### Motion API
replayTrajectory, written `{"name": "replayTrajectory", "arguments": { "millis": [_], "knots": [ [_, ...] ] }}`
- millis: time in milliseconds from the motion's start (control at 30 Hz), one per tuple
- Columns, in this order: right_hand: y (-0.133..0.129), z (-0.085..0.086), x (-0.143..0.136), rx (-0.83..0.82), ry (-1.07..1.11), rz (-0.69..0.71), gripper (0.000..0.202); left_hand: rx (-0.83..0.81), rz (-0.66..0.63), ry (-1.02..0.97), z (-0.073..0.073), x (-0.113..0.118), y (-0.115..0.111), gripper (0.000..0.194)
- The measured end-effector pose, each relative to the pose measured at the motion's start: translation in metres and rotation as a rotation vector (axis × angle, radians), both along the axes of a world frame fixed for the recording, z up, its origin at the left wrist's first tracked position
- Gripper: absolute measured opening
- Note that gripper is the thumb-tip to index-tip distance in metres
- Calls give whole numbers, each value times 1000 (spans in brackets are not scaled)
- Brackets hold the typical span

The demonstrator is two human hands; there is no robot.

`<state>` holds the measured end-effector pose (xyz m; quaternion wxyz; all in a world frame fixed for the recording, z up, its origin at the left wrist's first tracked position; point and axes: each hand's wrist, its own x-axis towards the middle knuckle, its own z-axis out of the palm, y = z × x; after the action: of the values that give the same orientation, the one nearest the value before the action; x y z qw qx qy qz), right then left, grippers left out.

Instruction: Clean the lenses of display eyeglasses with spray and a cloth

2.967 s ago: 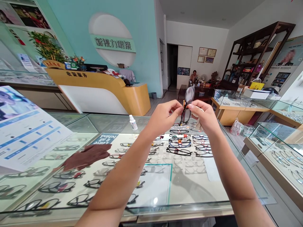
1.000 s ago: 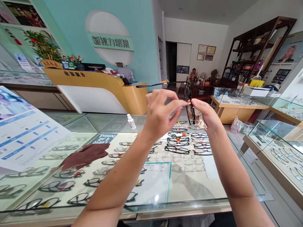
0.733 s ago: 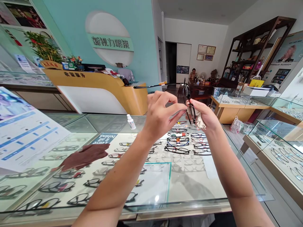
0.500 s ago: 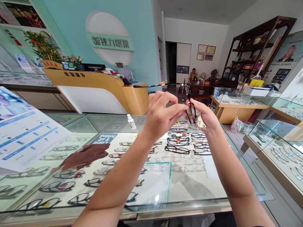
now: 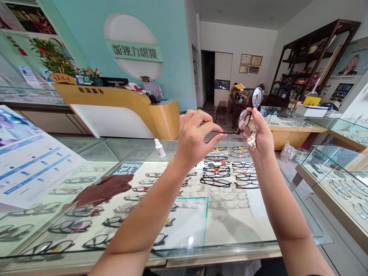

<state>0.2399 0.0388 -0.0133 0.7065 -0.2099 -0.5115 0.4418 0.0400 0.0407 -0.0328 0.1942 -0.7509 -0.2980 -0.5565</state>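
Tilting up-right, glasses (image 5: 249,110) lie in right hand (image 5: 260,134).

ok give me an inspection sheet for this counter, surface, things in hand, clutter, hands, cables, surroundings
surface: glass display counter, rows of spectacle frames under the glass
things in hand: black-rimmed glasses raised above the counter, pale cloth bunched beneath them
clutter: brown cloth, small white bottle and tilted leaflet board on the glass
hands: left hand pinches a temple arm; right hand grips the lens end and the pale cloth
cables: nothing seen
surroundings: reception desk, dark shelving, further glass cases
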Motion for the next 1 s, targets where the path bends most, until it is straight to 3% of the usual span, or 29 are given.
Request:
{"name": "replayTrajectory", "arguments": {
  "millis": [167, 367, 500, 600, 700, 800, 900, 1000],
  "knots": [
    [-4, -2, -4, 1, -170, 37, 47, -191, -172, 61, 2, 1, -3, 36],
    [-11, -1, -5, 16, -280, 3, 60, -408, -371, 93, 8, -1, -17, 21],
    [-14, 5, 3, 28, -243, -25, 63, -373, -241, -72, 11, -11, -12, 10],
    [-17, 12, 9, 12, -137, -2, 54, -335, -38, -350, 3, -30, 16, 10],
    [-21, 18, 11, 13, 27, 134, 37, -274, 208, -582, -21, -58, 52, 16],
    [-24, 21, 12, 17, 91, 239, 25, -282, 450, -666, -59, -88, 75, 27],
    [-24, 22, 15, 12, 57, 235, 25, -501, 590, -722, -101, -115, 83, 38],
    [-23, 21, 16, 25, 19, 175, 29, -713, 614, -832, -132, -139, 90, 55]
  ]
}}
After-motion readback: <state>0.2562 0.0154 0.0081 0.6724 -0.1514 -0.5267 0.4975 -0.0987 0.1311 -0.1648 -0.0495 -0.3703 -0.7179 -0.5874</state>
